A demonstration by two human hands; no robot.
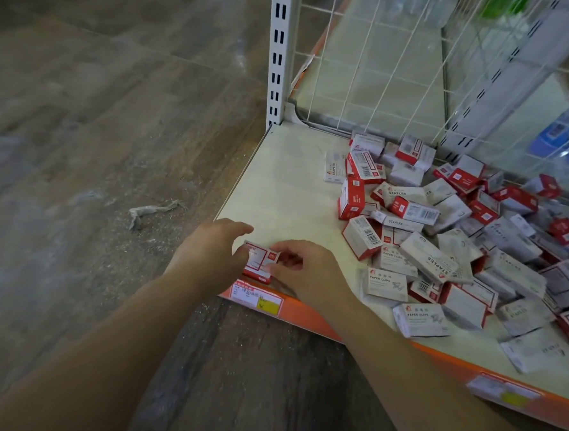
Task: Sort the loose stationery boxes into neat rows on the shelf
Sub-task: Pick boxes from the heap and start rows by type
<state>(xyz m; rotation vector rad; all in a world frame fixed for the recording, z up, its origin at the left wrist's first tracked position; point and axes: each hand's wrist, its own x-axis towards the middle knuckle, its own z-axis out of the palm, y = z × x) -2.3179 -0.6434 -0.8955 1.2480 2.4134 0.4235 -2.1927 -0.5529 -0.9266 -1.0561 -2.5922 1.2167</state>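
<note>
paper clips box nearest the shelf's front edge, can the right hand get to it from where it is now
Probably yes. The paper clips box lies uncovered at the pile's near edge, with bare shelf between it and the right hand, which first has to release the red box.

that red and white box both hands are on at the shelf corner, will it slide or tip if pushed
The red and white box lies flat on the smooth shelf, so it would probably slide, not tip. Its squared cardboard faces look stiff; no rolling likely.

We see a pale shelf (pixel 284 182) with an orange front edge carrying a jumbled heap of boxes (pixel 444 239) on its right, and one red-and-white box (pixel 257 262) at its front left corner.
</note>
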